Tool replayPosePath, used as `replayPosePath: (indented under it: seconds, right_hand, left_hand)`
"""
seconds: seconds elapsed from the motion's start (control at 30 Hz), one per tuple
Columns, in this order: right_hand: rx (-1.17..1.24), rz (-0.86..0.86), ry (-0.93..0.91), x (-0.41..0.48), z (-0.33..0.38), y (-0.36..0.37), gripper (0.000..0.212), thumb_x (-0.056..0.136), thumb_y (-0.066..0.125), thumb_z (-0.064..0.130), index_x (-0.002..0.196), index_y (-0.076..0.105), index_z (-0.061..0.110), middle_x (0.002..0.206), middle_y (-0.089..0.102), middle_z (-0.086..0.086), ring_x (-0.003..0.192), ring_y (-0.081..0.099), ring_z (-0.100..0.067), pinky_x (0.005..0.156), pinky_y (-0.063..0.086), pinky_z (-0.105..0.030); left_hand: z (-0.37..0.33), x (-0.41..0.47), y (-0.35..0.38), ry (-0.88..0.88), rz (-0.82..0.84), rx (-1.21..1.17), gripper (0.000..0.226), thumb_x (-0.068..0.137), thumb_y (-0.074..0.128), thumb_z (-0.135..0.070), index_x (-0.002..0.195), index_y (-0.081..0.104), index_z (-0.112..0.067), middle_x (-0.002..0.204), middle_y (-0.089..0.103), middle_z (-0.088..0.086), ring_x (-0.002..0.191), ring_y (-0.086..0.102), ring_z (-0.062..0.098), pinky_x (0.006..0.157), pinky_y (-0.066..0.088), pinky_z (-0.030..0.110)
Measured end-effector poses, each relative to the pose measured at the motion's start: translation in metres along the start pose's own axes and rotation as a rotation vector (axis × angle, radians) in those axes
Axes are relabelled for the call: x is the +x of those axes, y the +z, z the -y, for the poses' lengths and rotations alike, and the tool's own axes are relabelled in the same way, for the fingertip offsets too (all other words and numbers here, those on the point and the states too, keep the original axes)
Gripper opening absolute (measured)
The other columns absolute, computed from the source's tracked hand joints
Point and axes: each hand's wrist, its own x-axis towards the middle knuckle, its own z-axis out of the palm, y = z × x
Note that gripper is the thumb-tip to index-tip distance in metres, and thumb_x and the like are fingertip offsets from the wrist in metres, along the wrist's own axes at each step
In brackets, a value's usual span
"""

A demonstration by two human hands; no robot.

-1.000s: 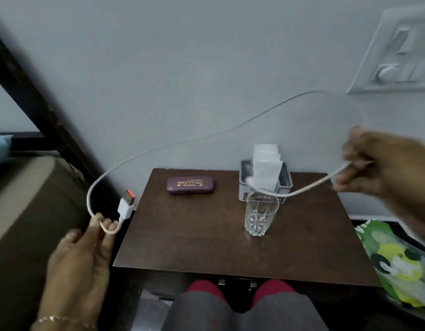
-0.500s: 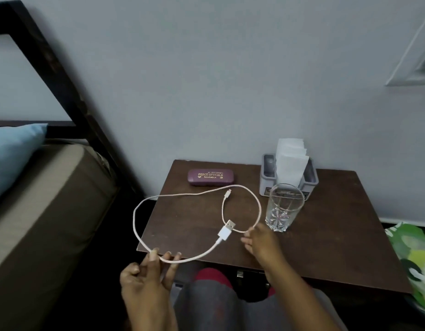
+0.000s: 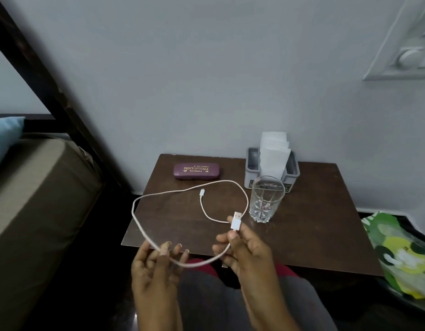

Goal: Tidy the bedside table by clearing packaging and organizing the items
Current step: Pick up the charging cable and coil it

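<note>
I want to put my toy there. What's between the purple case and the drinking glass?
The head view shows a loop of the white cable passing between the purple case and the glass, so that spot is taken.

On the dark purple glasses case (image 3: 196, 171), which lies in the middle of the frame at the back left part of the table (image 3: 314, 230), gold letters say "PRINCE OPTICALS", and under them, smaller, "ROURKELA". Above these words stands one more thin line with a number, but it is too small to read. The clear glass (image 3: 266, 199), right of centre, carries a small red sticker low on its side; its letters I cannot make out. The grey holder (image 3: 252, 173) behind it has a dark label on the front, mostly hidden by the glass and not readable. The green bag (image 3: 402, 254) at the lower right edge shows parts of white print, not legible.
</note>
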Motion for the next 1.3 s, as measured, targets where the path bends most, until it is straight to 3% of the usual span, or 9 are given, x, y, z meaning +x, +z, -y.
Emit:
replayPosePath:
  seconds: [0.1, 0.2, 0.33, 0.43, 0.57, 0.7, 0.97, 1.13, 1.3]
  right_hand:
    - [-0.305, 0.06, -0.128, -0.002, -0.008, -0.007, 0.023, 0.092, 0.054, 0.01, 0.101, 0.056, 0.031, 0.084, 0.075, 0.003, 0.06, 0.067, -0.011, 0.071, 0.053, -0.031]
    - [-0.63, 0.101, -0.361, -0.001, -0.014, -0.015, 0.035, 0.089, 0.058, 0.007, 0.099, 0.06, 0.041, 0.083, 0.071, 0.008, 0.068, 0.068, -0.007, 0.069, 0.051, -0.018]
    - [-0.945, 0.154, -0.796, -0.002, -0.015, -0.011, 0.033, 0.085, 0.057, 0.006, 0.107, 0.061, 0.031, 0.106, 0.057, 0.011, 0.097, 0.057, 0.0, 0.083, 0.045, -0.011]
    - [-1.074, 0.191, -0.919, -0.005, -0.014, -0.004, 0.034, 0.086, 0.051, 0.009, 0.114, 0.056, 0.026, 0.107, 0.057, 0.008, 0.093, 0.056, -0.006, 0.081, 0.047, -0.018]
    - [-1.127, 0.256, -0.959, -0.01, -0.003, 0.001, 0.059, 0.082, 0.044, 0.005, 0.137, 0.038, 0.026, 0.108, 0.06, 0.006, 0.09, 0.057, -0.009, 0.079, 0.047, -0.021]
    - [-1.172, 0.277, -0.929, -0.013, -0.004, 0.007, 0.063, 0.084, 0.043, 0.005, 0.142, 0.032, 0.027, 0.107, 0.056, 0.007, 0.09, 0.058, -0.01, 0.077, 0.05, -0.024]
    - [-0.979, 0.282, -0.778, -0.001, -0.007, 0.009, 0.053, 0.091, 0.047, 0.004, 0.137, 0.042, 0.029, 0.1, 0.043, 0.011, 0.092, 0.052, -0.001, 0.084, 0.048, -0.024]
    - [-0.776, 0.147, -0.781, -0.005, 0.002, 0.021, 0.028, 0.084, 0.052, 0.011, 0.106, 0.065, 0.023, 0.098, 0.046, 0.011, 0.089, 0.051, 0.001, 0.078, 0.047, -0.017]
    - [-0.683, 0.098, -0.693, -0.008, 0.007, 0.02, 0.023, 0.084, 0.058, 0.008, 0.102, 0.069, 0.019, 0.11, 0.067, 0.006, 0.115, 0.054, 0.001, 0.095, 0.044, -0.017]
  left_hand:
    - [-0.005, -0.002, -0.003, 0.006, 0.062, 0.076, 0.037, 0.091, 0.049, -0.002, 0.126, 0.052, -0.011, 0.092, 0.057, 0.009, 0.059, 0.066, 0.005, 0.058, 0.058, 0.021]
    - [-0.014, -0.004, -0.006, 0.066, 0.16, 0.269, 0.032, 0.091, 0.05, -0.007, 0.114, 0.061, -0.026, 0.084, 0.067, 0.003, 0.055, 0.065, 0.008, 0.058, 0.059, 0.023]
    - [-0.029, -0.002, -0.015, 0.406, 0.399, 0.787, 0.041, 0.087, 0.061, -0.015, 0.117, 0.059, -0.044, 0.081, 0.063, 0.005, 0.054, 0.062, 0.008, 0.054, 0.047, 0.009]
    - [-0.044, -0.007, -0.015, 0.539, 0.551, 1.03, 0.044, 0.079, 0.05, -0.033, 0.11, 0.049, -0.064, 0.097, 0.063, -0.021, 0.072, 0.063, -0.004, 0.065, 0.047, 0.009]
    - [-0.056, -0.011, -0.017, 0.672, 0.492, 1.336, 0.044, 0.078, 0.034, -0.041, 0.117, 0.053, -0.051, 0.105, 0.063, -0.02, 0.093, 0.063, 0.008, 0.076, 0.05, 0.03]
    - [-0.061, -0.006, -0.014, 0.82, 0.528, 1.617, 0.038, 0.079, 0.032, -0.036, 0.107, 0.057, -0.042, 0.073, 0.058, -0.011, 0.062, 0.065, 0.012, 0.057, 0.037, 0.028]
    - [-0.066, 0.001, -0.015, 0.89, 0.671, 1.491, 0.031, 0.084, 0.033, -0.043, 0.108, 0.053, -0.045, 0.071, 0.04, -0.018, 0.064, 0.05, 0.005, 0.056, 0.032, 0.028]
    - [-0.065, 0.004, -0.014, 0.863, 0.678, 1.183, 0.025, 0.088, 0.039, -0.044, 0.096, 0.062, -0.036, 0.083, 0.05, -0.015, 0.076, 0.055, 0.004, 0.069, 0.043, 0.019]
    - [-0.063, -0.002, -0.015, 0.692, 0.404, 0.758, 0.027, 0.087, 0.048, -0.04, 0.11, 0.06, -0.031, 0.103, 0.059, -0.014, 0.1, 0.054, -0.007, 0.086, 0.04, 0.005]
